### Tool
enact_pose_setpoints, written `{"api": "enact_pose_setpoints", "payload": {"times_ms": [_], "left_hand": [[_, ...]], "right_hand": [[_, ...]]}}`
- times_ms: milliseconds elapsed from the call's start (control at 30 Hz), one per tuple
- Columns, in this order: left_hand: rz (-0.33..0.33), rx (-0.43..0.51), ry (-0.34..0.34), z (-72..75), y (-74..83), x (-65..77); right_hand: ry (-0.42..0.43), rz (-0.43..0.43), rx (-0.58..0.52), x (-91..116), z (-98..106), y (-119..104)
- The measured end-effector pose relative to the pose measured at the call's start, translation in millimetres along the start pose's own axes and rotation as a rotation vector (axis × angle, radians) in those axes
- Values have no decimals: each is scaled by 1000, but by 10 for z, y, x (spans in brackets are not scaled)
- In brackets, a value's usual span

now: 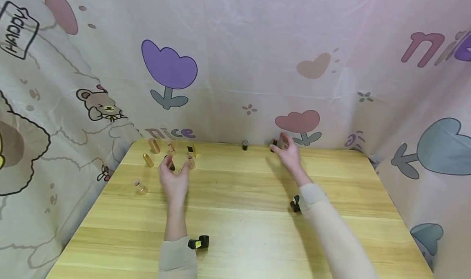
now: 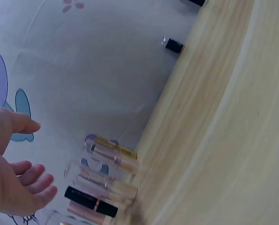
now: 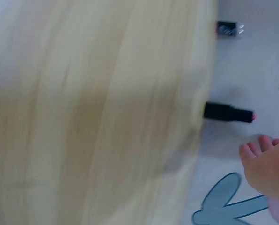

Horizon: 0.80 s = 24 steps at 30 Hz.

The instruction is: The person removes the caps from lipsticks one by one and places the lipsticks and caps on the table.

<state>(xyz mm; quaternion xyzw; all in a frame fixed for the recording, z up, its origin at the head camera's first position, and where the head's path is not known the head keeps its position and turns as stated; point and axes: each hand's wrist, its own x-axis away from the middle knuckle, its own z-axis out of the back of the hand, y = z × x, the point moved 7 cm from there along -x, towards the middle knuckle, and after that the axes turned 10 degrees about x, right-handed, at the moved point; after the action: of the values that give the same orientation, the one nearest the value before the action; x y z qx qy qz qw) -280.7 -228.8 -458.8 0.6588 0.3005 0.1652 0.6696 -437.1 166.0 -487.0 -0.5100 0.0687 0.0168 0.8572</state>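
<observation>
My left hand (image 1: 173, 183) is at the left of the table with thumb and fingers spread, holding nothing. Right by it stands a cluster of lipstick tubes: a black one with a gold band (image 2: 90, 201), a pink one (image 2: 85, 213), and a clear-capped one (image 2: 102, 182). In the head view this hand partly covers them. At the back edge my right hand (image 1: 290, 154) reaches beside an upright black lipstick tube (image 3: 227, 112) with a reddish tip. Its fingers are apart from the tube in the right wrist view.
A small black tube with a clear top (image 1: 245, 145) stands at the back middle. Farther left are a rose-gold tube (image 1: 154, 146), a gold tube (image 1: 148, 160) and a clear-capped tube (image 1: 140, 187). Patterned cloth (image 1: 243, 66) hangs right behind the wooden table (image 1: 239, 230).
</observation>
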Motion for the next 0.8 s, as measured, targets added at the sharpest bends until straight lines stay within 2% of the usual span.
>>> {"api": "enact_pose_setpoints", "payload": {"times_ms": [100,167,400,600,800], "left_hand": [[102,-5,-29,40,-108,-25],[147,-23,-48,63,-162,-34],[244,-80,-119,124,-296,-54],[278,-102,-169,98,-360,-61],[253,-118,-165,63,-426,-69]], "right_hand": [[38,41,-41,66,-7,-145],[60,78,-68,109,-25,-243],[39,173,-137,262,-207,-538],[-30,203,-144,434,-448,-720],[-99,215,-131,595,-697,-889]]}}
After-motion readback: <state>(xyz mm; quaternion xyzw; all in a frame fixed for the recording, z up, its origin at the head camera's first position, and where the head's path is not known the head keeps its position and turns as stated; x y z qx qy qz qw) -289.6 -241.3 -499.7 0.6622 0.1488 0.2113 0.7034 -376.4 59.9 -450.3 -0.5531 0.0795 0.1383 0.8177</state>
